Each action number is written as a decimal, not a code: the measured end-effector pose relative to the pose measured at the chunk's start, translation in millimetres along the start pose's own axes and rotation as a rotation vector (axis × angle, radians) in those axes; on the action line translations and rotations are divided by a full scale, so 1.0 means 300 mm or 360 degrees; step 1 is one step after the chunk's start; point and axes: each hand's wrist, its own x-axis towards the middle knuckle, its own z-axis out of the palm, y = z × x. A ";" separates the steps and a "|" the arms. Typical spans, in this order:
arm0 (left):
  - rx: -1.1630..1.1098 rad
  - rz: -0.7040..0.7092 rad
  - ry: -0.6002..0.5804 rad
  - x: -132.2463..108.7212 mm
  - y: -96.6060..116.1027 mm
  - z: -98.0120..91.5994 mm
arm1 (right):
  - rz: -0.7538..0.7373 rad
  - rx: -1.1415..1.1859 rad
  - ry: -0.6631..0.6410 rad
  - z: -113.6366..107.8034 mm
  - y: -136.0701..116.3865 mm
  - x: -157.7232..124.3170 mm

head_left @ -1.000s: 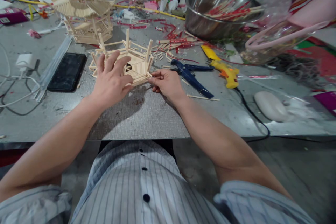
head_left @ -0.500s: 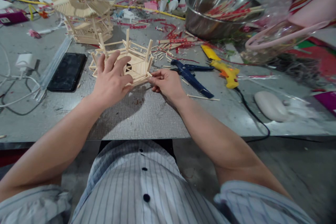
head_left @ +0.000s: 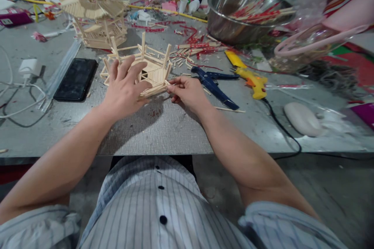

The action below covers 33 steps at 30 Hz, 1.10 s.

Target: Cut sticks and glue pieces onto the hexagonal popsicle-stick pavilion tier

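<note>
A grey metal table [head_left: 163, 132], scuffed and crowded, fills the view from edge to edge. At its far right stands a wide stainless-steel bowl [head_left: 223, 31] with red and pale sticks in it. At the far left rises a tall tiered tower model of pale wooden sticks [head_left: 96, 11], its top cut off by the picture edge.

In front of that tower, near the middle of the table, lies a low six-sided frame of pale wooden sticks [head_left: 153, 71]. Its planked floor faces upward, and its corner posts stand up, leaning slightly outward. Its wider span runs left to right across the view, and the near edge looks lifted a little off the table.

The left hand [head_left: 124, 89] lies over the frame's near-left part, fingers spread apart and the fingertips resting on the sticks. The right hand [head_left: 188, 92] is drawn together, thumb and forefinger pinching at the frame's near-right corner. Whether they grip the frame itself or a small loose stick there cannot be told.

A flat black phone [head_left: 76, 79] lies screen up just left of the frame, well clear of both hands. A yellow glue gun [head_left: 251, 78] lies to the right with its black cord trailing over the table edge. Dark blue pliers [head_left: 213, 85] lie between the glue gun and the right hand, close to the knuckles. A single loose wooden stick [head_left: 229, 109] lies just beside the right wrist.
</note>
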 end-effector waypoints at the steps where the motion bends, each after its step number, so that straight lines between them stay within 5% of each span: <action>1: -0.0002 0.0019 0.0002 -0.001 -0.002 -0.002 | 0.0015 0.0024 -0.0003 0.002 -0.001 -0.001; 14: 0.0012 0.0050 0.0127 -0.002 0.006 -0.014 | 0.0254 0.0257 -0.0175 -0.045 -0.027 0.004; 21: 0.0033 0.0005 0.0323 -0.008 0.091 -0.078 | 0.0183 0.0101 -0.0331 -0.132 -0.092 -0.021; 26: -0.0040 0.0082 0.0045 0.006 0.190 -0.084 | 0.0009 0.0018 -0.0541 -0.144 -0.167 -0.077; 30: -0.0142 -0.0202 -0.0283 0.029 0.254 -0.090 | -0.0057 0.0012 -0.0619 -0.139 -0.193 -0.099; 33: -0.0323 -0.0381 -0.0320 0.053 0.279 -0.079 | -0.0091 0.0032 -0.0659 -0.147 -0.192 -0.108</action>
